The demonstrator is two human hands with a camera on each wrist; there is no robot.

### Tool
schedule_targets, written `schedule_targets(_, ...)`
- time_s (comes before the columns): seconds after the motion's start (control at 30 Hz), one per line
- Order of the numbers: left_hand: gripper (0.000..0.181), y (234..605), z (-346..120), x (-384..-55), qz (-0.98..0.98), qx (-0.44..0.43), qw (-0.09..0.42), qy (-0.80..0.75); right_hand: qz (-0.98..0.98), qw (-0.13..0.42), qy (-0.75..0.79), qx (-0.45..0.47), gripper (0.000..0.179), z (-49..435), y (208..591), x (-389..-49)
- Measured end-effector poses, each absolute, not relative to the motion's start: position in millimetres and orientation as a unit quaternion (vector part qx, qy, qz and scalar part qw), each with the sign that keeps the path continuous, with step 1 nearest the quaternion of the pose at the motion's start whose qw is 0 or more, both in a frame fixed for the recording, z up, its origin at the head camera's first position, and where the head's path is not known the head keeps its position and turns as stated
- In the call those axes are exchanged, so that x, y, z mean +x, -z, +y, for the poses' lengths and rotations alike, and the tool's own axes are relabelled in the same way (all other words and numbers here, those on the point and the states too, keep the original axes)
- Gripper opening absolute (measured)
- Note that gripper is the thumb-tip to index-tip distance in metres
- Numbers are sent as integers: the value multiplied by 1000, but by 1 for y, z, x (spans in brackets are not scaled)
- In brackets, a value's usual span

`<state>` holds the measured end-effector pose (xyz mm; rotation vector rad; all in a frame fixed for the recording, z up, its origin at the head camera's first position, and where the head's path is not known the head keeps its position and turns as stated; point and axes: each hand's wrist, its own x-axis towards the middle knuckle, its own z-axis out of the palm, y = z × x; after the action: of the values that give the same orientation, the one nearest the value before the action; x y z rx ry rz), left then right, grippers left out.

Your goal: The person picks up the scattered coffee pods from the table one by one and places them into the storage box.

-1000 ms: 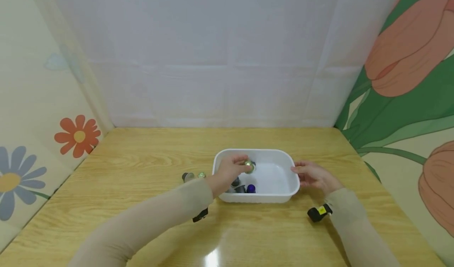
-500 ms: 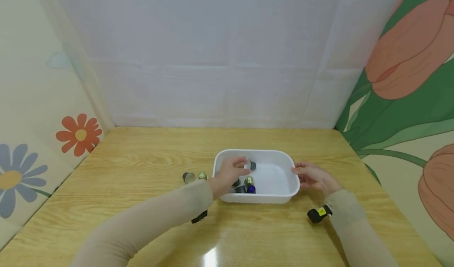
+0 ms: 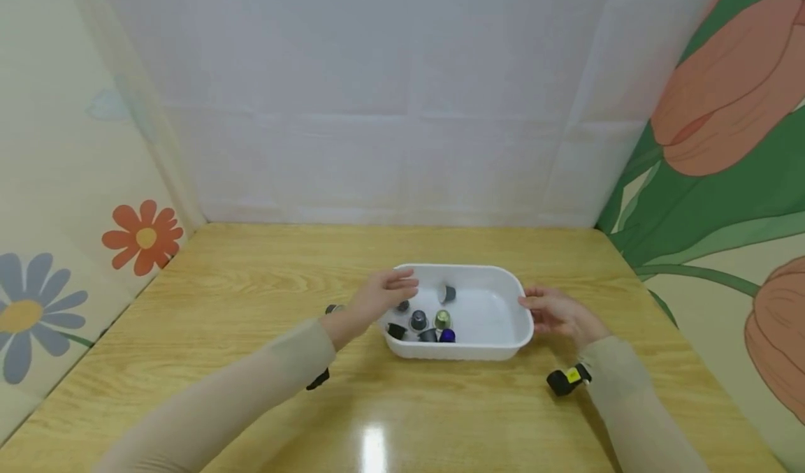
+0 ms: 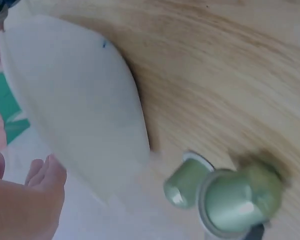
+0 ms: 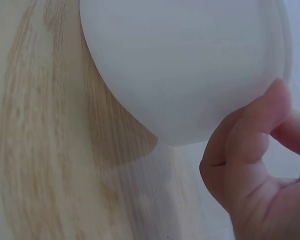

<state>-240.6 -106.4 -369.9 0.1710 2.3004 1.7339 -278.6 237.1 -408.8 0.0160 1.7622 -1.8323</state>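
A white plastic tub [image 3: 465, 352] stands on the table with several coffee capsules inside: a green capsule [image 3: 443, 318], a dark blue capsule [image 3: 447, 335], a grey capsule [image 3: 418, 320] and other dark ones. Over the tub's left rim is my left hand [image 3: 377, 298], fingers extended, holding nothing. At the right end, my right hand [image 3: 556, 310] pinches the rim between thumb and fingers, as the right wrist view also shows. Outside the tub, green capsules [image 4: 230, 202] lie on the table in the left wrist view; my left hand mostly covers that spot in the head view.
The wooden table [image 3: 264, 263] reaches back to a white cloth backdrop [image 3: 402, 110]. Flower-patterned panels [image 3: 723, 179] flank it on both sides. Black wrist cameras [image 3: 562, 381] hang below the sleeves.
The green capsule that my left hand held now lies in the tub, released. That hand has since drawn back left toward the rim. My right hand stays on the tub's right end.
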Motion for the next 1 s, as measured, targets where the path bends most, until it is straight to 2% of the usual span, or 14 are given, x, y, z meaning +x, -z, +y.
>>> schedule_targets(0.37,52,371,-154,-240,781,16,94,-617,661,295,690,5,5,238,407,-278)
schedule_targets(0.67,49,383,-186,-229,834,36,55,-548,653,299,696,-7,7,237,409,-277)
schedule_targets(1.0,58,395,-211,-219,843,17,70,-533,645,298,703,10,3,233,406,-275)
